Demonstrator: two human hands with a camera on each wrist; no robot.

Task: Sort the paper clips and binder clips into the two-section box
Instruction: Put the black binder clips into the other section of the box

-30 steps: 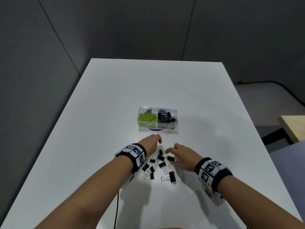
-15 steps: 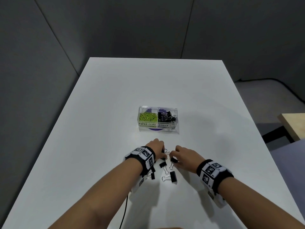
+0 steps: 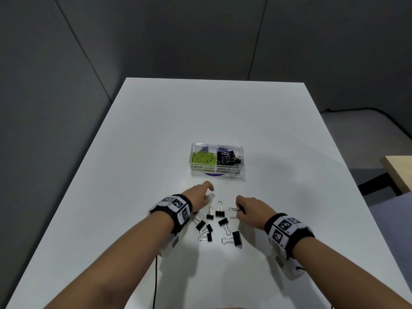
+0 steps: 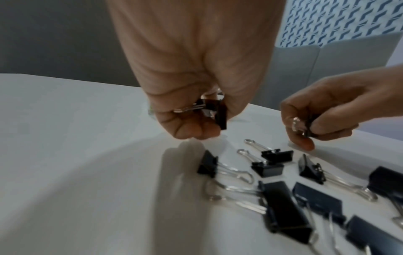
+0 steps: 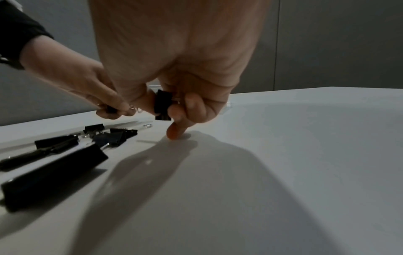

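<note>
A clear two-section box (image 3: 218, 172) stands mid-table, with green paper clips (image 3: 203, 158) in its left section and black binder clips (image 3: 229, 159) in its right. Several black binder clips (image 3: 219, 212) lie loose on the white table between my wrists. My left hand (image 3: 201, 195) hovers just above the table, and its curled fingers hold one black binder clip (image 4: 214, 112). My right hand (image 3: 247, 207) pinches another binder clip (image 5: 162, 105), whose wire handle (image 3: 233, 209) sticks out leftwards. One right fingertip (image 5: 174, 133) touches the table.
The white table (image 3: 156, 134) is bounded by grey partition walls behind and to the left. A wooden surface (image 3: 399, 172) and grey floor lie off the right edge. A black cable (image 3: 155, 284) runs along my left forearm.
Both hands closed onto the pile and each came away with a binder clip. They have now drawn apart, the left hand moving up toward the box.
</note>
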